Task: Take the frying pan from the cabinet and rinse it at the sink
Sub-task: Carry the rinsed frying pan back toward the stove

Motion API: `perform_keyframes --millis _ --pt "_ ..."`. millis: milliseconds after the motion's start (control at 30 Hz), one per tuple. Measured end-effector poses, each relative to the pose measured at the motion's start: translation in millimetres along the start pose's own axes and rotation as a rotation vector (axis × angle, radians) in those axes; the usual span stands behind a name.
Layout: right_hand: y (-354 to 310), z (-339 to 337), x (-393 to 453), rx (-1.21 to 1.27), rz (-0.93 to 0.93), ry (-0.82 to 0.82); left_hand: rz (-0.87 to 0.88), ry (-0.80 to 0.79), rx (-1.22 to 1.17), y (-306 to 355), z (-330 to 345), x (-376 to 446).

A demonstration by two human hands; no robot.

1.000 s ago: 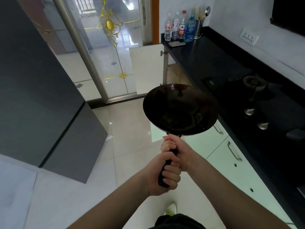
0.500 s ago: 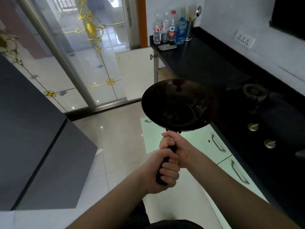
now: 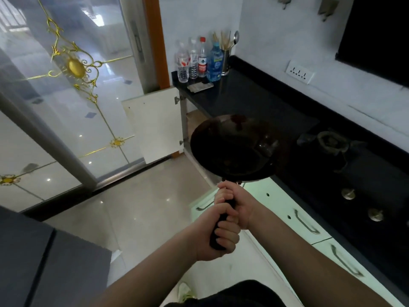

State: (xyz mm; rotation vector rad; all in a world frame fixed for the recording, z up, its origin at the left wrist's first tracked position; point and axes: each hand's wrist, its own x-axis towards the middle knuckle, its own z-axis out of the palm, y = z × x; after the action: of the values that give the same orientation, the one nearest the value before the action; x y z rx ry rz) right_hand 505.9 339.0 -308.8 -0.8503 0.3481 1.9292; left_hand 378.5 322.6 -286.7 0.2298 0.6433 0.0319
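I hold a dark round frying pan (image 3: 232, 149) out in front of me by its black handle, bowl facing up, above the floor beside the counter edge. My left hand (image 3: 218, 237) grips the lower end of the handle. My right hand (image 3: 234, 202) is wrapped around the handle just above it, close to the pan's rim. Behind the pan a white cabinet door (image 3: 152, 125) stands swung open under the counter's far end. No sink is in view.
A black countertop (image 3: 243, 98) runs along the right, with a gas burner (image 3: 329, 141) and stove knobs (image 3: 348, 193). Bottles (image 3: 202, 58) and a utensil holder (image 3: 225, 60) stand at its far end. White drawers (image 3: 294, 216) sit below. A glass sliding door (image 3: 66, 107) is at left, a grey block (image 3: 44, 262) lower left.
The view has swung left and closer to the counter. The pan stays in both hands at the same grip, now nearer the open cabinet door and the counter edge.
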Motion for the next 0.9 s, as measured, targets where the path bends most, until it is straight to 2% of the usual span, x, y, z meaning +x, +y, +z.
perform_keyframes --millis 233,433,900 --pt "-35.0 22.5 21.8 0.053 -0.088 0.034 -0.083 -0.062 -0.001 57.4 -3.1 19.2" --pt "-77.1 22.8 34.2 0.158 -0.093 0.003 -0.131 -0.079 0.082 96.2 4.6 48.9" --pt "-216.3 11.8 80.1 0.171 -0.115 -0.055 -0.224 -0.054 0.139 202.0 39.7 157.0"
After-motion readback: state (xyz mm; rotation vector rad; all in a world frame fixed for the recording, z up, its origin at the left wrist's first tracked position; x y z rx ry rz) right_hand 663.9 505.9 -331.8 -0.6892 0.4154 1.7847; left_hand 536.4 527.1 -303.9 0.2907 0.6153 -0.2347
